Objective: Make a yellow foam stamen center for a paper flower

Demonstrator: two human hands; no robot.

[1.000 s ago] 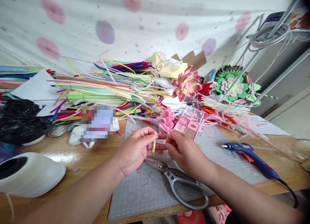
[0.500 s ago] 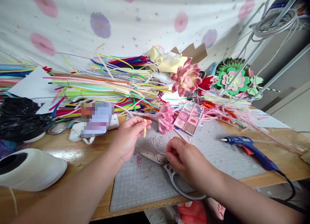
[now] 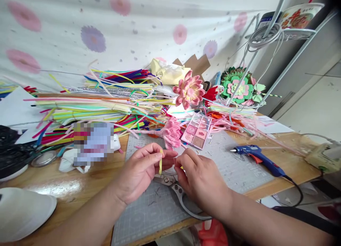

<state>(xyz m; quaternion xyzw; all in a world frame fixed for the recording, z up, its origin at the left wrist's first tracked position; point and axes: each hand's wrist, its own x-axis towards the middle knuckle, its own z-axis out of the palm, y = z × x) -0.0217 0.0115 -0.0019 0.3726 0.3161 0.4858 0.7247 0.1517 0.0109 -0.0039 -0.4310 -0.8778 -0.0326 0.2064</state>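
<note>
My left hand (image 3: 145,169) pinches a short yellow strip (image 3: 160,162) between thumb and forefinger, its other fingers stretched towards the right. Close beside it, my right hand (image 3: 201,178) is closed in a pinch. A speck of yellow shows at its fingertips, too small to name. Beneath both hands lie grey-handled scissors (image 3: 178,193) on a grey cutting mat (image 3: 138,217). Just beyond the hands rests a pink pipe-cleaner flower (image 3: 172,133). An eyeshadow palette (image 3: 197,131) with pink and brown pans lies to its right.
A blue hot glue gun (image 3: 262,160) lies on the right, its cord running off the edge. Bundles of coloured pipe cleaners (image 3: 101,107) line the back. A finished pink flower (image 3: 188,91) stands there. At left are a phone (image 3: 98,143) and a white cone (image 3: 26,214).
My right hand has come up and left, close to my left hand. The fingers of my left hand have spread towards it. The camera view has swung to the right.
</note>
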